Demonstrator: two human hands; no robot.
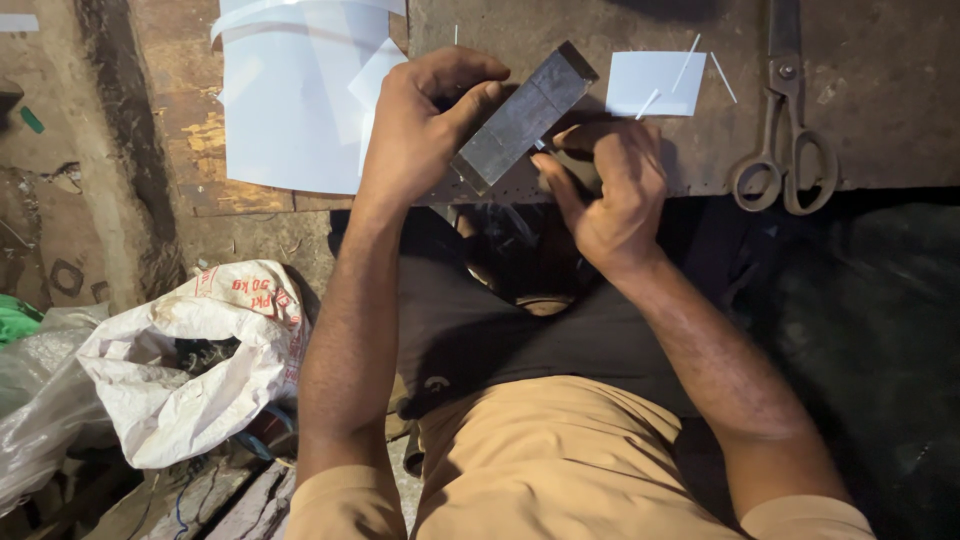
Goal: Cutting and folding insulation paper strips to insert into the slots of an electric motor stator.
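Note:
My left hand [425, 125] grips a dark grey rectangular metal block [527, 115], holding it tilted on the front edge of the worn worktop [880, 90]. My right hand [605, 185] is curled just right of the block's lower end, its fingers pinched together on something small that I cannot make out. A small white paper piece [655, 82] with thin white strips [722, 77] on and beside it lies just behind my right hand.
Large white paper sheets [290, 100] lie at the back left. Big metal scissors [785, 130] rest at the right on the worktop. A white woven sack [195, 360] and clear plastic bags sit on the floor at left. My lap is below the table edge.

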